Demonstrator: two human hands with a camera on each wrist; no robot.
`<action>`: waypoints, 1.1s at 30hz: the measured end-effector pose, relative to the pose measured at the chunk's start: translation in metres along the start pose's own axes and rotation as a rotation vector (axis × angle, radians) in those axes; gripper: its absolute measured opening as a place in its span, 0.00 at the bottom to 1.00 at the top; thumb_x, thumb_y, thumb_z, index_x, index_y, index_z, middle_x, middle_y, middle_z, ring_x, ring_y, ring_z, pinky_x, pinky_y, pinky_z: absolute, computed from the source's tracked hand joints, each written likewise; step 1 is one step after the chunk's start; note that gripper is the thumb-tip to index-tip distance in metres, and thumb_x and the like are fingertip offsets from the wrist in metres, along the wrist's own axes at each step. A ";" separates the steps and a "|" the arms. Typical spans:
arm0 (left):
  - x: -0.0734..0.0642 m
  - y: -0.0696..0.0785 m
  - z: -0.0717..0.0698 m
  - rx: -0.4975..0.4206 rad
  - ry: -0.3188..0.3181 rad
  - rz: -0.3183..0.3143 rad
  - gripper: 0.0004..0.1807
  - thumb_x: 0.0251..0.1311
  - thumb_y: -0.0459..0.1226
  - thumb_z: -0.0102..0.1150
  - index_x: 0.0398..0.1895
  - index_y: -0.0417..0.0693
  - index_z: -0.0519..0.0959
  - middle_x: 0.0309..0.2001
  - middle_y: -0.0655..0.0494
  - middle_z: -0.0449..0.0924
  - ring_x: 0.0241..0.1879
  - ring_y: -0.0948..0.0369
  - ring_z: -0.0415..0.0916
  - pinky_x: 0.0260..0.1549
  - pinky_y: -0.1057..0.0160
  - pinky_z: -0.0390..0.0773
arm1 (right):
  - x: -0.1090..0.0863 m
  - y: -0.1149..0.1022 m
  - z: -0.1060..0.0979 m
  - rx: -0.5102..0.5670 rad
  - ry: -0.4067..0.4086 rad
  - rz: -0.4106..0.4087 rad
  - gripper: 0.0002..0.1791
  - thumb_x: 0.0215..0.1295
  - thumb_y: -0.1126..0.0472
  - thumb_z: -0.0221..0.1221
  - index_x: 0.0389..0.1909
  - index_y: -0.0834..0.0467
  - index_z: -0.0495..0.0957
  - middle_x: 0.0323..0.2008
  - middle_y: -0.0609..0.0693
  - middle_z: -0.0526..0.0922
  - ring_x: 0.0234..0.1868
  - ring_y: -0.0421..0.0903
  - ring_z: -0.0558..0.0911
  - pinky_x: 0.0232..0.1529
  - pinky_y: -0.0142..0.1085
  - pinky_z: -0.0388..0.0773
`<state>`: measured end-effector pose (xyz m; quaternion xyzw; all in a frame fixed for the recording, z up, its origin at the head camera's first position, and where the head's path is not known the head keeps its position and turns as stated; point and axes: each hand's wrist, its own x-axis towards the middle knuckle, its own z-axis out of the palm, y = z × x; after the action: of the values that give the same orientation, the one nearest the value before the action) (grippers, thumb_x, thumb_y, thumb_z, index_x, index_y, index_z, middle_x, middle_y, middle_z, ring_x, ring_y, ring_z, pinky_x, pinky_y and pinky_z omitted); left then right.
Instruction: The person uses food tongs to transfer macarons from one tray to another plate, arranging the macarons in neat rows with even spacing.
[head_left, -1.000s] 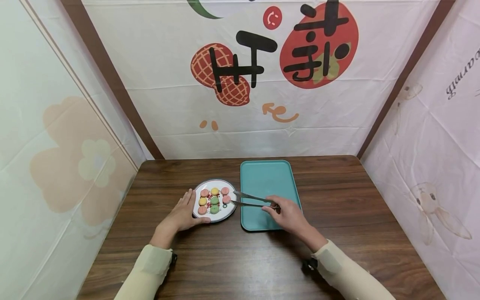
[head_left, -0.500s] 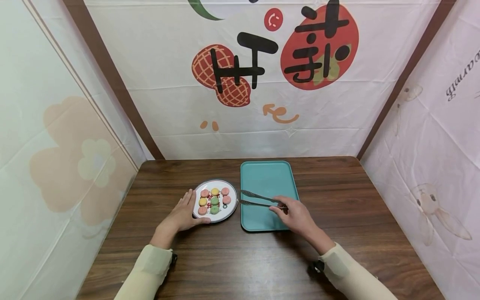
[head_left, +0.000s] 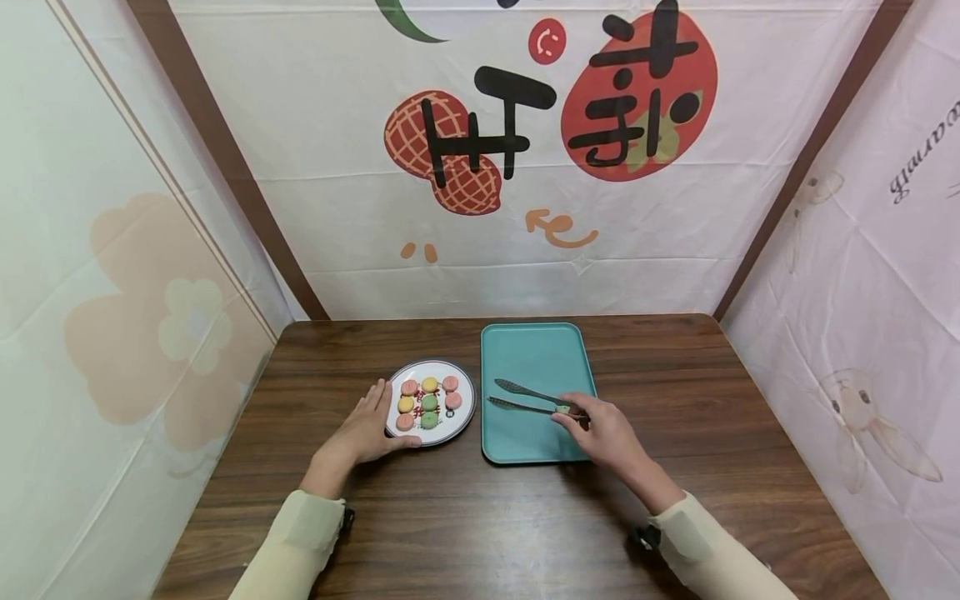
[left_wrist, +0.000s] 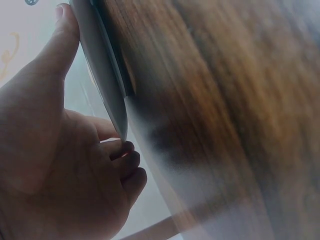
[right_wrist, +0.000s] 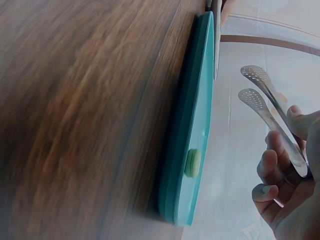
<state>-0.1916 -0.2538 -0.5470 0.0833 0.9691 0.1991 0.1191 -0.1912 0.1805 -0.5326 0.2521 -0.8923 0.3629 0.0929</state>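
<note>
My left hand [head_left: 367,427] grips the rim of a round white plate [head_left: 457,429], its thumb along the near edge and fingers at the left side. Several pink, yellow and green macarons [head_left: 429,402] sit on the plate in rows. My right hand [head_left: 600,429] pinches metal tongs [head_left: 525,392] near their joined end. Their perforated tips [right_wrist: 254,99] are spread apart over the tray, with nothing between them. One green macaron [right_wrist: 193,163] lies on the teal tray [head_left: 532,350], below the tongs in the right wrist view.
The tray lies just right of the plate on a brown wooden table [head_left: 480,525]. A white printed cloth [head_left: 352,208] hangs behind the table, with more cloth at both sides [head_left: 862,350].
My right hand has drawn the spread tongs rightward from beside the plate to over the tray. My left hand and the plate have stayed put.
</note>
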 end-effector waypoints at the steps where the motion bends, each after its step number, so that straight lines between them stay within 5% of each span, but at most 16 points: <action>1: 0.000 0.000 0.000 0.000 0.000 -0.001 0.73 0.60 0.68 0.71 0.84 0.25 0.41 0.84 0.25 0.38 0.84 0.33 0.39 0.83 0.37 0.46 | -0.001 0.001 -0.001 0.003 0.000 0.003 0.19 0.74 0.53 0.69 0.58 0.60 0.86 0.28 0.37 0.81 0.22 0.33 0.70 0.23 0.31 0.71; 33: 0.002 -0.001 0.001 -0.003 -0.002 0.010 0.73 0.60 0.66 0.71 0.83 0.23 0.41 0.84 0.24 0.38 0.84 0.33 0.38 0.83 0.36 0.46 | -0.029 0.033 -0.032 -0.019 0.044 0.113 0.19 0.72 0.56 0.71 0.58 0.61 0.85 0.36 0.47 0.90 0.33 0.37 0.85 0.32 0.35 0.85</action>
<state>-0.1929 -0.2539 -0.5486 0.0882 0.9683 0.2011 0.1191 -0.1833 0.2337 -0.5395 0.1923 -0.9062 0.3647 0.0942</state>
